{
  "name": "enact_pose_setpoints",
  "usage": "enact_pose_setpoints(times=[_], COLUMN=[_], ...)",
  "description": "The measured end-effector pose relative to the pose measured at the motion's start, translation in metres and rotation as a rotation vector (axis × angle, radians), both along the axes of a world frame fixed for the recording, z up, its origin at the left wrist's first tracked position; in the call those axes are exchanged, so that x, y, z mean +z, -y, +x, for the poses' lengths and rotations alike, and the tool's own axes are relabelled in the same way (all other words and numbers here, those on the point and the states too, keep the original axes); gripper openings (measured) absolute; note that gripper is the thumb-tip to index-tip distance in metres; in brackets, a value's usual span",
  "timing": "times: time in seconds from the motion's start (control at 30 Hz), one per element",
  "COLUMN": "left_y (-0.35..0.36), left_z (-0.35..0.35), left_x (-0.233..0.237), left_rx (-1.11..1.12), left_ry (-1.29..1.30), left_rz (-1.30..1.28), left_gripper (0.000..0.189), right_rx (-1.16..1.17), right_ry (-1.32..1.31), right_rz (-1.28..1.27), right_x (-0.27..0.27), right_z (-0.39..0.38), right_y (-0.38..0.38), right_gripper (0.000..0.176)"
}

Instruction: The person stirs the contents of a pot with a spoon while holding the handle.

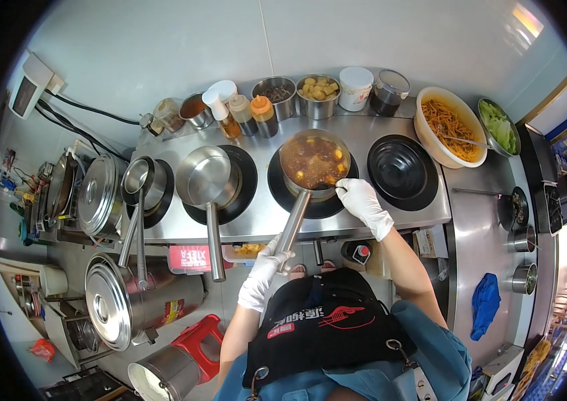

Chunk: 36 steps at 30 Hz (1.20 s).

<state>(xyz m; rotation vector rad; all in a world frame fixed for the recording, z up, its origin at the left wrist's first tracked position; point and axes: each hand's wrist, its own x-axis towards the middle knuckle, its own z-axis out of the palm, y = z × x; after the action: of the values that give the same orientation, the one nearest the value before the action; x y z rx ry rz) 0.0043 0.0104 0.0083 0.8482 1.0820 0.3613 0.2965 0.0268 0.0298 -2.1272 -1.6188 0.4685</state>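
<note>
A steel saucepan (315,160) with reddish-brown broth and yellowish pieces sits on a black burner in the middle of the steel counter. My left hand (264,271), in a white glove, is wrapped round the end of its long handle. My right hand (365,206), gloved too, is closed at the pan's right rim; what its fingers hold, if anything, is too small to make out. An empty saucepan (204,176) rests on the burner to the left. On the right burner stands a black bowl (402,167).
Along the back wall stand a tub of yellow cubes (319,89), sauce bottles (263,113) and a white lidded tub (355,89). A large bowl of orange shreds (450,127) is at the back right. Pans with a ladle (137,175) stand left, above a big lidded pot (108,301).
</note>
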Motion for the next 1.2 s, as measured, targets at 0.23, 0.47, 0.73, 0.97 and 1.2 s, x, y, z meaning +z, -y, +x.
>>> enact_pose_setpoints(times=[0.23,0.47,0.73,0.97,1.2], left_y=[0.0,0.0,0.0,0.0,0.0], left_z=[-0.001,-0.001,-0.001,0.0,-0.001], left_x=[-0.005,-0.003,-0.004,0.002,-0.001], left_rx=[0.004,-0.019,-0.013,-0.02,-0.02], left_ry=[-0.002,-0.038,-0.043,-0.036,-0.024], left_rz=[0.004,0.014,0.014,-0.003,0.005], left_gripper=[0.063,0.067,0.064,0.065,0.065], right_rx=[0.023,-0.136,-0.106,-0.072,-0.145], right_ry=[-0.003,-0.088,-0.058,-0.097,-0.18], right_rz=[0.29,0.278,0.431,0.607,0.657], right_x=[-0.032,-0.045,-0.057,-0.039,-0.014], right_z=[-0.031,-0.054,-0.048,-0.026,0.005], right_y=[-0.005,-0.031,-0.048,-0.034,-0.018], right_gripper=[0.023,0.023,0.028,0.024,0.023])
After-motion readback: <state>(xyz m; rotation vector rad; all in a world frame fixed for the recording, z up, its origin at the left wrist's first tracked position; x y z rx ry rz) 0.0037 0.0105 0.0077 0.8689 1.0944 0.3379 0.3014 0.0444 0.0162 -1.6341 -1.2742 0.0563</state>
